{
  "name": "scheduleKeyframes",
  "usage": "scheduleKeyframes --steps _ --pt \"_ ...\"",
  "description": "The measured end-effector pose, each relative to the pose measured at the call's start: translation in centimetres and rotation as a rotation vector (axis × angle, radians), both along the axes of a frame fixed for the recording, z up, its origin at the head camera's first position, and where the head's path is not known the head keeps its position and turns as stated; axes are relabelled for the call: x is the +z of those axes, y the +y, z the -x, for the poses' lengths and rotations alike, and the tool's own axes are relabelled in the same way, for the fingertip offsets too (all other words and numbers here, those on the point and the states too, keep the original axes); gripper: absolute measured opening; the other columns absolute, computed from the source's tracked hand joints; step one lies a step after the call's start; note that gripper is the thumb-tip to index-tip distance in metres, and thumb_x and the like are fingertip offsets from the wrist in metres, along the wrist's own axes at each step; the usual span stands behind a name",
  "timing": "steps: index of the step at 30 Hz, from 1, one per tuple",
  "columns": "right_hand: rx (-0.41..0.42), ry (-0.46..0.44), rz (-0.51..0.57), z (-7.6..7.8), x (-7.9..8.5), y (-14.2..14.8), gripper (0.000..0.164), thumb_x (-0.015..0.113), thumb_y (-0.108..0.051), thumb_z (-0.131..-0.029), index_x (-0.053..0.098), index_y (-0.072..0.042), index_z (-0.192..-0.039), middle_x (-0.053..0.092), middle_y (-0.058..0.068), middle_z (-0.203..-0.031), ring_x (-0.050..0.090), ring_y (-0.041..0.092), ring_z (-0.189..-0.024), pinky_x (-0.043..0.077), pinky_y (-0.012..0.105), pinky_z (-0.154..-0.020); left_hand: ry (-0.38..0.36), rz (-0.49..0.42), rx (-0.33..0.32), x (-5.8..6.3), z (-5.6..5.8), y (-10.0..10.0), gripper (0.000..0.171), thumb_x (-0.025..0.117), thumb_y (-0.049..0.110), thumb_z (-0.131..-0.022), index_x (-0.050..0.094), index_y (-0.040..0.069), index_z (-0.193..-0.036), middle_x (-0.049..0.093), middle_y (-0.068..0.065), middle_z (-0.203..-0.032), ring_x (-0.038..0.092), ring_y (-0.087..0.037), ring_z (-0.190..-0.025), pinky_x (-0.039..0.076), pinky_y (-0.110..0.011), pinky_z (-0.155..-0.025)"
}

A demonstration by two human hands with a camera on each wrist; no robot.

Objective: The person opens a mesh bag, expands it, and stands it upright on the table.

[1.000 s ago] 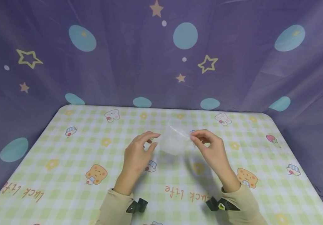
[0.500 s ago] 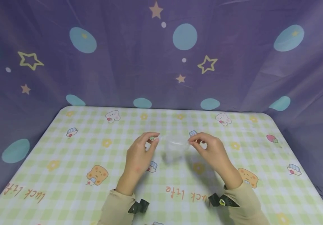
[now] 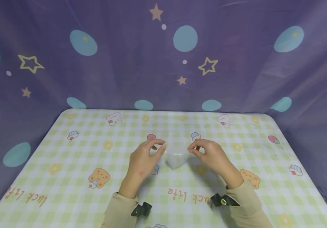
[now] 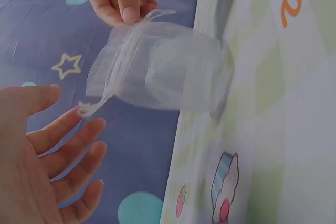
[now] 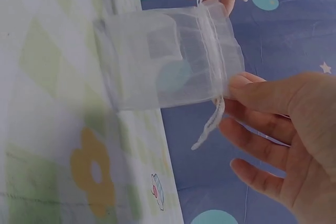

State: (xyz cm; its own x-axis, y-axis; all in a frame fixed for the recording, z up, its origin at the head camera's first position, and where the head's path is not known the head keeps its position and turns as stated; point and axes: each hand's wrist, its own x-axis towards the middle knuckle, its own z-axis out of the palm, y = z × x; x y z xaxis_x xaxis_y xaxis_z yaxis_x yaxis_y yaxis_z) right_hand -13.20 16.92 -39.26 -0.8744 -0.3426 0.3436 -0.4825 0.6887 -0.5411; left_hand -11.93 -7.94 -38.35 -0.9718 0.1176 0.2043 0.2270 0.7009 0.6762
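A sheer white drawstring pouch hangs between both hands close over the table, looking see-through with nothing visible inside. My right hand pinches the pouch's upper edge between thumb and index finger, its other fingers loosely bent; a drawstring tail dangles beneath it. On the opposite side, my left hand has its fingers spread and relaxed, thumb apart from the index finger. A white drawstring loop lies right at the left index fingertip. In the head view, the left hand is beside the pouch's mouth.
A green-and-white checked cloth with cartoon prints covers the table. Behind it hangs a purple curtain with stars and teal dots. Dark wrist-worn devices sit at the beige sleeves.
The pouch has swung from flaring up and away to hanging downward, nearer the person. Both hands have come slightly closer together and lower in the view.
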Motion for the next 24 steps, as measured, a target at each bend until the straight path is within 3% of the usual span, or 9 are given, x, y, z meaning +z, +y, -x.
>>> scheduleKeyframes --steps 6,12,19,24 --pt "0.011 -0.034 -0.001 0.1 0.0 0.2 0.014 0.079 -0.006 -0.083 0.075 -0.019 -0.088 0.070 -0.008 -0.089 0.063 0.010 -0.079 0.051 0.037 -0.074 0.047 0.077 -0.052 -0.7 0.5 1.4 0.021 0.065 0.046 -0.094 0.074 0.031 -0.106 0.070 0.019 -0.100 0.065 -0.007 -0.089 0.050 -0.035 -0.072" --pt "0.060 -0.080 0.017 -0.1 0.3 -0.1 0.007 0.078 -0.016 -0.086 0.075 -0.020 -0.091 0.068 -0.012 -0.088 0.061 0.008 -0.079 0.052 0.042 -0.075 0.068 0.148 -0.058 -0.7 1.0 2.1 0.015 0.069 0.044 -0.091 0.077 0.031 -0.091 0.071 0.016 -0.086 0.064 -0.007 -0.078 0.049 -0.031 -0.064" --pt "-0.004 -0.028 -0.008 0.0 1.2 0.0 0.010 0.074 -0.027 -0.091 0.074 -0.019 -0.096 0.068 -0.013 -0.086 0.060 0.005 -0.077 0.049 0.032 -0.067 0.053 0.239 -0.119 0.1 1.7 2.4 0.012 0.071 0.043 -0.090 0.077 0.033 -0.089 0.070 0.017 -0.082 0.062 -0.008 -0.078 0.047 -0.029 -0.061" --pt "0.009 -0.050 -0.120 0.8 3.1 -0.5 0.014 0.076 -0.026 -0.089 0.074 -0.017 -0.100 0.069 -0.011 -0.086 0.060 0.006 -0.074 0.048 0.028 -0.063 0.041 0.275 -0.140 0.6 1.9 2.7 0.010 0.072 0.042 -0.089 0.077 0.033 -0.089 0.069 0.020 -0.083 0.061 -0.006 -0.076 0.046 -0.029 -0.059"
